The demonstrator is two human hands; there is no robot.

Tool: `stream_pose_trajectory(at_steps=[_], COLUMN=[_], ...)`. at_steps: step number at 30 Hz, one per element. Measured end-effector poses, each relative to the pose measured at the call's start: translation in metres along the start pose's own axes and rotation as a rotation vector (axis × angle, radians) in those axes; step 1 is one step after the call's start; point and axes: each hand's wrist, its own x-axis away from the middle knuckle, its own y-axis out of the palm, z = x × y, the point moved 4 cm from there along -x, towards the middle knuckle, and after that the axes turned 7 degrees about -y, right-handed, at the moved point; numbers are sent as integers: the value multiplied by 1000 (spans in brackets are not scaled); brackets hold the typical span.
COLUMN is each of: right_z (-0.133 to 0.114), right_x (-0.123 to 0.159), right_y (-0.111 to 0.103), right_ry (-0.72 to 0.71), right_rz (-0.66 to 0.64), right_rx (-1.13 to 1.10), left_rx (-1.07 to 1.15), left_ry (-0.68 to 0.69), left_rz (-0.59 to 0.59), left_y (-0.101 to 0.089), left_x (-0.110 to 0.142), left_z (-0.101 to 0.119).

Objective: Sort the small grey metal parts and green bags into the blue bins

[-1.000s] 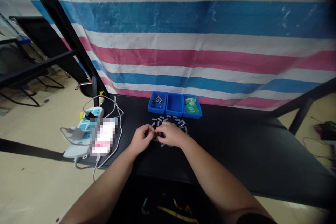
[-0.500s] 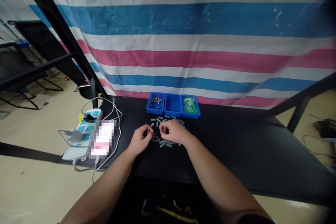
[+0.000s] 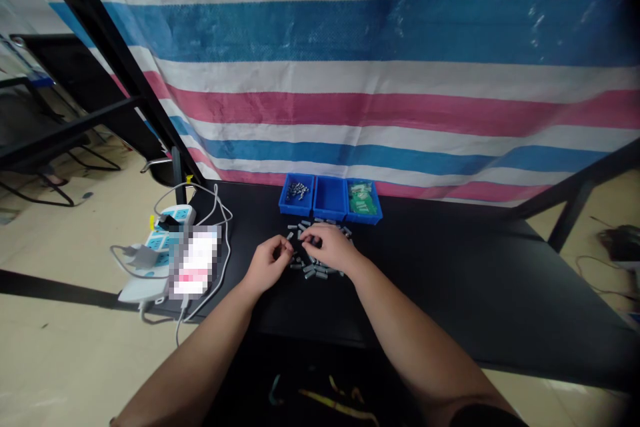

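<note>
Small grey metal cylinders [image 3: 321, 275] lie scattered on the black tabletop around and between my hands. At the left edge of this pile, my left hand [image 3: 270, 263] is closed in a pinch, thumb against fingertips. Whatever it pinches is too small to make out; one cylinder [image 3: 290, 236] shows just above its fingertips. My right hand [image 3: 331, 246] hovers over the middle of the pile, fingers curled towards the thumb, covering some cylinders. What lies between those fingertips cannot be made out. The two hands are apart.
Behind the pile stand three joined blue bins: the left bin [image 3: 284, 203] holds small metal screws, the middle bin [image 3: 330, 196] shows its bare bottom, the right bin [image 3: 363, 219] holds green pieces. A power strip [image 3: 161, 241], cables and a blurred phone [image 3: 196, 263] lie left.
My right hand's fingers have lifted and shifted slightly left, uncovering more cylinders beneath. My left hand keeps its pinch in nearly the same place. The view has tilted a little.
</note>
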Motion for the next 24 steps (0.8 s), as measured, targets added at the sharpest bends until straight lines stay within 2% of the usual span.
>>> stream_pose_trajectory(at_steps=[3,6,9,14,19,21,24], right_z=[-9,-11,-12,-16,-2,5,15], right_x=[2,3,2,0,8,8,3], right_y=[9,19,23,9,2,1,-3], right_ry=[-70,-54,-41,-42,98,142,183], right_rz=[-155,-248,-260,-141,-258,-203,115], right_rx=[69,148,186,116,11,-52,-212], left_rx=[9,14,10,3,5,10,16], left_ry=[-10,-12,-11,-15,-13,-11,-8], left_rz=[1,1,-6,7,4,0,-1], left_y=[0,-1,-1,-1,-1,0,0], left_x=[0,1,1,1,1,1,0], left_z=[1,2,2,2,3,3,3])
